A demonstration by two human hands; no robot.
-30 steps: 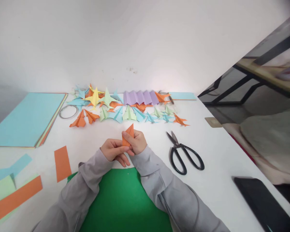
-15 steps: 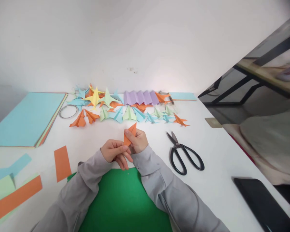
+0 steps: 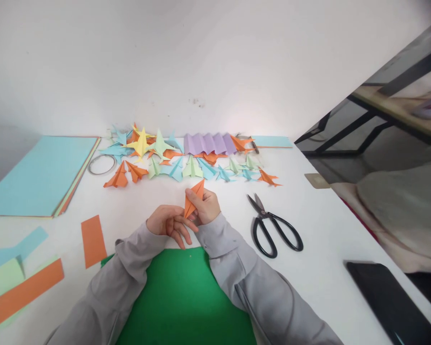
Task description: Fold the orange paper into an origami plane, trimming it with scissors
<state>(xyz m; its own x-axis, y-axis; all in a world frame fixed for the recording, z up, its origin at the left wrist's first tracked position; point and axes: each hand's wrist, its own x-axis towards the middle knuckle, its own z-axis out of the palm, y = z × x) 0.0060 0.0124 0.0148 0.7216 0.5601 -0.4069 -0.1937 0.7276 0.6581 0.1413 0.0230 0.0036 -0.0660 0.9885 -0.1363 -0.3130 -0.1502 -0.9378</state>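
A small piece of orange folded paper [image 3: 194, 199], pointed at the top and bottom with a crease down it, is pinched in my right hand [image 3: 209, 207]. The thumb lies over its front; the fingers behind are mostly hidden. Just to the left is my left hand [image 3: 170, 224], palm turned partly up and fingers spread. Its thumb and index finger come close to the paper's lower tip; whether they touch it I cannot tell. Both hands are above the white table [image 3: 233, 239], in front of a green sheet [image 3: 187, 297].
Scissors [image 3: 263, 216] and a black phone-like slab [image 3: 391, 297] lie to the right. Folded paper shapes [image 3: 192, 167] and a pleated purple paper [image 3: 210, 144] line the wall. On the left are a paper stack [image 3: 39, 177], a wire coil [image 3: 102, 165] and an orange strip [image 3: 93, 241].
My left thumb has come off the front of the orange paper, and the left fingers have opened out. My right hand keeps its pinch, with the paper turned slightly.
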